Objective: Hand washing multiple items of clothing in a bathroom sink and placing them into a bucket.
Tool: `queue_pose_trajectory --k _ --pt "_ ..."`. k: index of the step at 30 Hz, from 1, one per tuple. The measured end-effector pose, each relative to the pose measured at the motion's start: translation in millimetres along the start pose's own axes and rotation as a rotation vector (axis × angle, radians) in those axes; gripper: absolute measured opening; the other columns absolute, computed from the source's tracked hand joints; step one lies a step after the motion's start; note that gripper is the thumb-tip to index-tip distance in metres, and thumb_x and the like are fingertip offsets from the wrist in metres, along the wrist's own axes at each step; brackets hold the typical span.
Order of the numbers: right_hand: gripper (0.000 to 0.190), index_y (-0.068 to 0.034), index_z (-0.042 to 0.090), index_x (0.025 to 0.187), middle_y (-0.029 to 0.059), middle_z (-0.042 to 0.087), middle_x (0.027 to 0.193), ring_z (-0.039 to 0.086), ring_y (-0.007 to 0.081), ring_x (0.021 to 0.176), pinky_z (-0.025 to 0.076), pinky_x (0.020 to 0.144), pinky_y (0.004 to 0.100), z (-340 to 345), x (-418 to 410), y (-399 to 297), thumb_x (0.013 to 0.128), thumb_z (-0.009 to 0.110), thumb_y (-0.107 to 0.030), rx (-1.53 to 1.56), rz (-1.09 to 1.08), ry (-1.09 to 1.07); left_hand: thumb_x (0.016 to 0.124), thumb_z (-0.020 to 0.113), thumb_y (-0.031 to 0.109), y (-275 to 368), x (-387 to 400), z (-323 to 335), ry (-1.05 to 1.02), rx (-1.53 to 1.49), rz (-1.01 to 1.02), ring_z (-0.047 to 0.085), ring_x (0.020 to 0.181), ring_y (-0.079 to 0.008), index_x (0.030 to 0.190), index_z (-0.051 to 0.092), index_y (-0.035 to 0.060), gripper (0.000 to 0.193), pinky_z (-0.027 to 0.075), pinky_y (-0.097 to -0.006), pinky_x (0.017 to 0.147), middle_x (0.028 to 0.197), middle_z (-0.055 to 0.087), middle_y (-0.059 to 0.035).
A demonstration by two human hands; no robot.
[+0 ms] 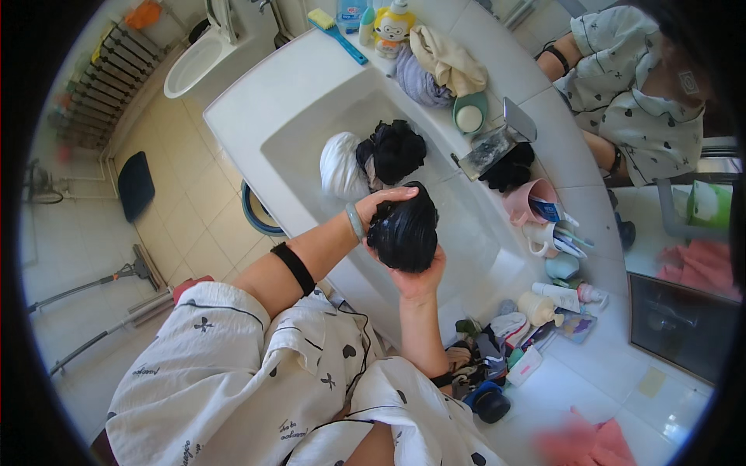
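A wet, wadded black cloth is held over the white bathtub between both hands. My left hand, with a pale bangle at the wrist, presses against its upper left side. My right hand cups it from below, the palm turned up. Just beyond, inside the tub, lie a white cloth bundle and a crumpled black cloth, touching each other. Whether anything is folded inside the black wad is hidden.
Along the tub's far rim stand a scrub brush, a yellow pump bottle, a green soap dish, a pink cup and toothbrush cups. Small garments are piled at the right end. A blue-rimmed basin is on the floor.
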State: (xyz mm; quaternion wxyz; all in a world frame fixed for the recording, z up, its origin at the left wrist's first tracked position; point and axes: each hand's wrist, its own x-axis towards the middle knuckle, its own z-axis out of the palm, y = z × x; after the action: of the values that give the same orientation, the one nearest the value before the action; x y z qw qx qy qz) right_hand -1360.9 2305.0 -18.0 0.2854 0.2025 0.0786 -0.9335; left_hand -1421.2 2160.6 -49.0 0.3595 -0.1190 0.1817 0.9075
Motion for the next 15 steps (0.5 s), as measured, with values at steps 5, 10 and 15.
queue_pose_trajectory --k 5,10,15 --pt "0.074 -0.008 0.036 0.136 0.0162 0.050 0.126 0.052 0.0332 0.114 0.051 0.084 0.0541 -8.5 -9.4 -15.8 0.075 0.069 -0.035 -0.197 0.019 0.095 0.078 0.073 0.026 6.3 6.1 12.6 0.141 0.168 0.020 0.067 0.078 -0.0220 0.099 0.063 -0.0020 0.036 0.055 -0.0345 0.074 0.091 0.067 -0.0123" --pt "0.089 -0.007 0.033 0.137 0.0121 0.052 0.119 0.055 0.0255 0.108 0.052 0.085 0.0408 -11.7 -9.0 -33.2 0.063 0.082 -0.017 -0.549 -0.084 0.069 0.077 0.072 0.024 7.1 8.0 39.7 0.339 0.432 -0.001 0.065 0.082 -0.0202 0.103 0.061 -0.0027 0.039 0.053 -0.0329 0.079 0.092 0.065 -0.0123" --pt "0.067 -0.001 0.052 0.116 0.0074 0.062 0.102 0.062 0.0178 0.090 0.052 0.075 0.0306 7.5 6.2 -32.0 0.059 0.084 -0.015 -1.134 0.047 0.115 0.072 0.073 0.025 6.5 31.0 20.8 0.371 0.816 0.042 0.064 0.079 -0.0207 0.093 0.064 -0.0022 0.036 0.051 -0.0322 0.075 0.090 0.065 -0.0138"
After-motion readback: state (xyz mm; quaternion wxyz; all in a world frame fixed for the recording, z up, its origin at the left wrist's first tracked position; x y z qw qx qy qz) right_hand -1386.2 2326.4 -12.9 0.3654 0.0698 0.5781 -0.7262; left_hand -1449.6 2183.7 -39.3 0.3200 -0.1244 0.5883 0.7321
